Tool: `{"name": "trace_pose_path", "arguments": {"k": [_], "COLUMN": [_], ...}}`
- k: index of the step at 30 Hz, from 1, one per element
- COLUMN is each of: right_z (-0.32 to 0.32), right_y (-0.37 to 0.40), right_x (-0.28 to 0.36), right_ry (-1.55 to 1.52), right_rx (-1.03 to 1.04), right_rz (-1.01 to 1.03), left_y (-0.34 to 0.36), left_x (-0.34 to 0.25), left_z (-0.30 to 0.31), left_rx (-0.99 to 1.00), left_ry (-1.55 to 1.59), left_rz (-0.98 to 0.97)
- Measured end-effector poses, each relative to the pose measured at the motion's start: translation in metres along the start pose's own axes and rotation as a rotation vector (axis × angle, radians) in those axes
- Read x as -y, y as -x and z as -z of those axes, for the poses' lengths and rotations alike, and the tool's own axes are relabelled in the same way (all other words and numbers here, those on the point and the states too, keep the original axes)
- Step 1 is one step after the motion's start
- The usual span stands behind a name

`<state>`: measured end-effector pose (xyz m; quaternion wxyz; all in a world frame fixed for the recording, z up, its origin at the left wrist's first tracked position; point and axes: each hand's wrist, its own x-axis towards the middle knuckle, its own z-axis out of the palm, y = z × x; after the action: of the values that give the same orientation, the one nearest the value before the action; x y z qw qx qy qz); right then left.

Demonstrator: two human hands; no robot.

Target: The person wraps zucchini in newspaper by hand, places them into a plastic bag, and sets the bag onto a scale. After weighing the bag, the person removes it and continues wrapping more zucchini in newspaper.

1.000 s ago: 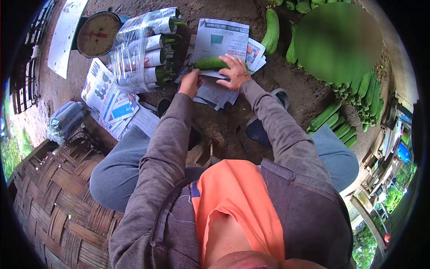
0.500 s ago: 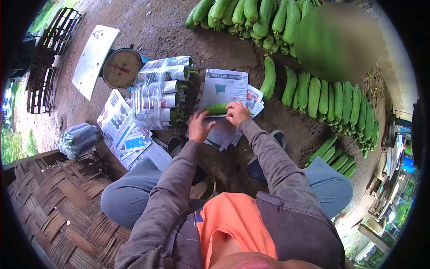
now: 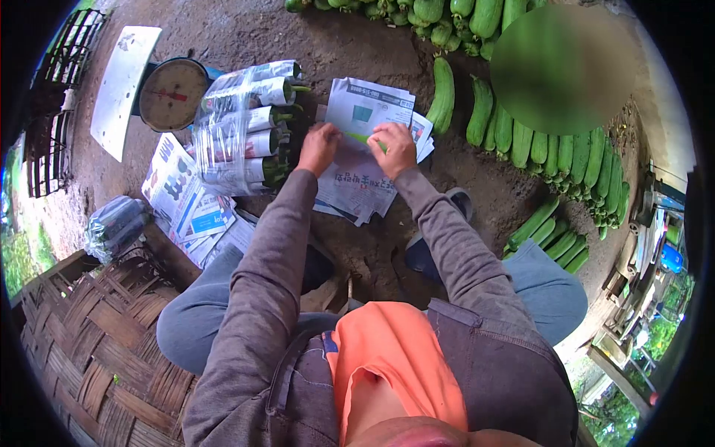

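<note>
A long green luffa gourd [image 3: 359, 138] lies across the stack of newspaper sheets [image 3: 372, 93], mostly covered by a sheet folded over it. My left hand [image 3: 319, 151] is closed at the sheet's left edge, by one end of the gourd. My right hand [image 3: 395, 151] curls around the other end, its fingers on the gourd and the paper. The lower part of the newspaper [image 3: 361, 182] hangs toward me with large print on it. To the left, a clear-plastic-bound bundle of newspaper-wrapped gourds [image 3: 234, 138] stands beside the papers.
A dial scale [image 3: 173, 94] with a white board [image 3: 126, 89] stands at the left. Loose newspapers [image 3: 186, 201] and a small plastic-wrapped pack [image 3: 115, 229] lie nearer. Rows of gourds [image 3: 551, 153] spread right. A woven bamboo panel [image 3: 104, 350] fills the lower left.
The newspaper now covers most of the gourd, which lay exposed before. My left hand has gone from spread fingers to a closed grip. The view has shifted slightly.
</note>
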<state>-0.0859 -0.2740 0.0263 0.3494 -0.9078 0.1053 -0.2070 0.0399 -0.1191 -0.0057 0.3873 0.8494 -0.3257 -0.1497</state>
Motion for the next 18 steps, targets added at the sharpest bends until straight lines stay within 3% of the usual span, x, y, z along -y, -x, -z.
{"name": "trace_pose_path", "arguments": {"k": [3,8,11,14,16,18], "right_z": [-0.011,-0.036,-0.043,-0.05,-0.039,-0.035], "right_y": [0.01,0.017,0.013,-0.001,-0.015,-0.024], "right_x": [0.013,0.001,-0.024,-0.038,-0.029,-0.034], "right_ry": [-0.005,0.213,0.296,0.367,0.273,0.182], "right_rx": [0.13,0.174,0.235,0.258,0.27,0.263], "right_rz": [0.136,0.054,0.044,-0.003,-0.064,-0.087], "left_y": [-0.013,-0.026,-0.018,0.014,0.04,0.038], "left_x": [0.006,0.017,0.02,0.01,0.009,-0.019], "left_z": [-0.001,-0.008,-0.019,-0.034,-0.063,-0.068], "left_rx": [0.042,0.037,-0.333,-0.474,-0.418,-0.218], "left_ry": [0.081,0.131,0.074,0.195,0.71,1.075], "left_rz": [0.041,0.084,0.028,0.687,0.798,0.936]}}
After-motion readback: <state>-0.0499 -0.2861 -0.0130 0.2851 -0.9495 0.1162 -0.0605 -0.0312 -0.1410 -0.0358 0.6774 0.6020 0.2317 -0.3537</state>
